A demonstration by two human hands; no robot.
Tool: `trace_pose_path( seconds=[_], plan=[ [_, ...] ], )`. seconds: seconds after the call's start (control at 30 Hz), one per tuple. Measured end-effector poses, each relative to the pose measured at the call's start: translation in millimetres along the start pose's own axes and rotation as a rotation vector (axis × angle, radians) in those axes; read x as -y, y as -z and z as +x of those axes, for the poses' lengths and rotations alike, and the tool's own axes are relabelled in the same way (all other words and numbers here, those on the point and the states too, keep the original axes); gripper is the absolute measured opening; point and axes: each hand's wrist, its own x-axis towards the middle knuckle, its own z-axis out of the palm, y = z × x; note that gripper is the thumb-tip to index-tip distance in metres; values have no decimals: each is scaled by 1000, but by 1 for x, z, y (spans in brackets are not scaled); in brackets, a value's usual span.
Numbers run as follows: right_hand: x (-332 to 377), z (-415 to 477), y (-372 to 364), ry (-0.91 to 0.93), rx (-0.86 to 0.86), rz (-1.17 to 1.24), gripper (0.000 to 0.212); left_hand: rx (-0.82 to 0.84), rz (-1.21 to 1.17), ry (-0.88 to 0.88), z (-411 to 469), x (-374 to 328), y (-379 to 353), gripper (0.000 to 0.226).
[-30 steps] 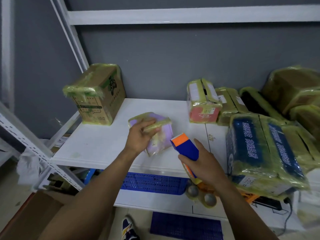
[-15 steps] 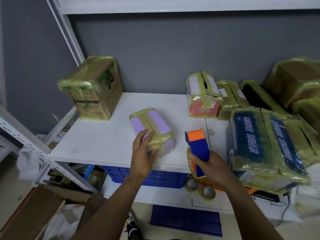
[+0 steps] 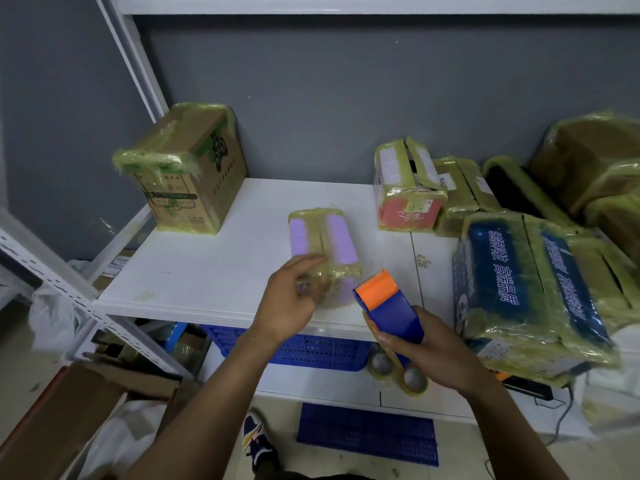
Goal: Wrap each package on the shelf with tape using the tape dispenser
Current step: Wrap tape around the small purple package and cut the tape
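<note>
Two hands are working at the shelf's (image 3: 207, 271) front edge. I am watching the left hand (image 3: 294, 299) pressing straight, close-set fingers on the purple package's (image 3: 322, 244) near end. The right hand (image 3: 440, 355) is curling its fingers round the tape dispenser (image 3: 388, 306), at the package's four o'clock.

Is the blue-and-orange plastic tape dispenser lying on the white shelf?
No, the right hand holds the tape dispenser up by the shelf's front edge.

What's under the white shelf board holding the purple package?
A blue basket and tape rolls on a lower shelf; cardboard scraps at left. The right hand and big blue package hide the rest.
</note>
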Motion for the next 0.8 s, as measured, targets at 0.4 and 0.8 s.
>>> trace_pose_path(
  seconds=[0.4,0.8],
  plan=[
    [10,-16,-9,-1,66,49,52,255,-316,411,-22,-28,3,24],
    [17,-19,-16,16,8,-123,59,185,-301,398,-28,-30,9,6]
  ],
)
